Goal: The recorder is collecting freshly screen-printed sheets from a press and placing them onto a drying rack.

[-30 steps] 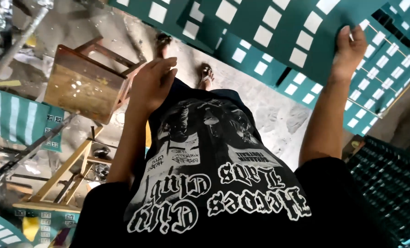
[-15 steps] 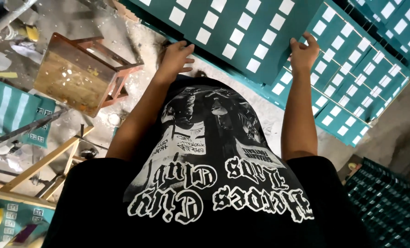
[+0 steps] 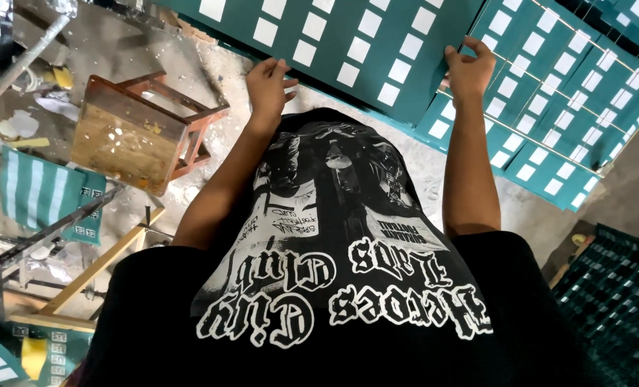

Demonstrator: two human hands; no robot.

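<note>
Teal sheets (image 3: 377,50) carry rows of white squares; the shirt (image 3: 334,287) is black with white print; the stool (image 3: 130,132) looks reddish-brown.

Workshop: dusty concrete floor (image 3: 212,79), stacked teal printed sheets (image 3: 549,107), rough wooden stool (image 3: 137,132), scrap timber (image 3: 97,269).

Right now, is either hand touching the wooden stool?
No: the left hand and right hand both rest on the teal sheet; the wooden stool stands apart.

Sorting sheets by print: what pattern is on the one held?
Teal sheet with rows of white squares, head view.
</note>
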